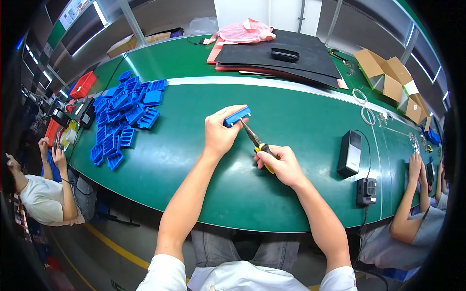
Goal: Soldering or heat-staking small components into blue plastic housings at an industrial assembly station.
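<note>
Left hand (219,133) grips a ribbed blue plastic part (237,116); right hand (281,165) clasps yellow-handled pliers (256,142).

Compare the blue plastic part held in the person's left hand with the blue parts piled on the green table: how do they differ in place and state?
The held blue part is single, lifted off the table in the left hand, with the pliers from the right hand at it. The piled blue parts are many, lying loose and untouched on the green table, left of the hands. Both share the blue colour; the ribbed form shows clearly only on the piled ones.
</note>
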A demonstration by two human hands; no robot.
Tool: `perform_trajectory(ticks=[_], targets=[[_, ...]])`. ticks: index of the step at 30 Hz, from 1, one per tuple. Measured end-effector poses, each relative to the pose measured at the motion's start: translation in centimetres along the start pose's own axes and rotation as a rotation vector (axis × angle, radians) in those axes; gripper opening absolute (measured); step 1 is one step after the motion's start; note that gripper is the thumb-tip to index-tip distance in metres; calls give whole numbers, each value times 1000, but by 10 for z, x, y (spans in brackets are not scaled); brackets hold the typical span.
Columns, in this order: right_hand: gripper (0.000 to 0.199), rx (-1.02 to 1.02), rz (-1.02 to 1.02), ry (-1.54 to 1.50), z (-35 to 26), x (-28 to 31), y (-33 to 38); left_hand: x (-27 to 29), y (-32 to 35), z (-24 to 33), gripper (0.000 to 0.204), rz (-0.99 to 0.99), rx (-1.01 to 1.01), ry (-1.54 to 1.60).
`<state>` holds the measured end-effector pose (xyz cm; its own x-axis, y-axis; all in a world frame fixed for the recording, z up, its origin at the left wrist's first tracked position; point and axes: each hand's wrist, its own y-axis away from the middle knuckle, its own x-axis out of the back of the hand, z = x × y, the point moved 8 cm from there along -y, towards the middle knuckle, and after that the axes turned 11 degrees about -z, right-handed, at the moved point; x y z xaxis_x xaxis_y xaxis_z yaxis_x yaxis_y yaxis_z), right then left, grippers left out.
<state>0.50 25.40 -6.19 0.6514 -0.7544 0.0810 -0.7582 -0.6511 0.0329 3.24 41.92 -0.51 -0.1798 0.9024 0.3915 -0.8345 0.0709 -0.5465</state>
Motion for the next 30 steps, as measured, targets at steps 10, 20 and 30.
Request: perform_trajectory(ticks=[10, 20, 30], targets=[[30, 40, 23, 56, 3, 2, 0, 4, -1, 8, 30, 21, -6, 42], [29, 52, 33, 0, 4, 2, 0, 6, -1, 7, 29, 30, -14, -17], [29, 69, -2, -51, 2, -2, 0, 3, -2, 9, 28, 20, -38, -47]])
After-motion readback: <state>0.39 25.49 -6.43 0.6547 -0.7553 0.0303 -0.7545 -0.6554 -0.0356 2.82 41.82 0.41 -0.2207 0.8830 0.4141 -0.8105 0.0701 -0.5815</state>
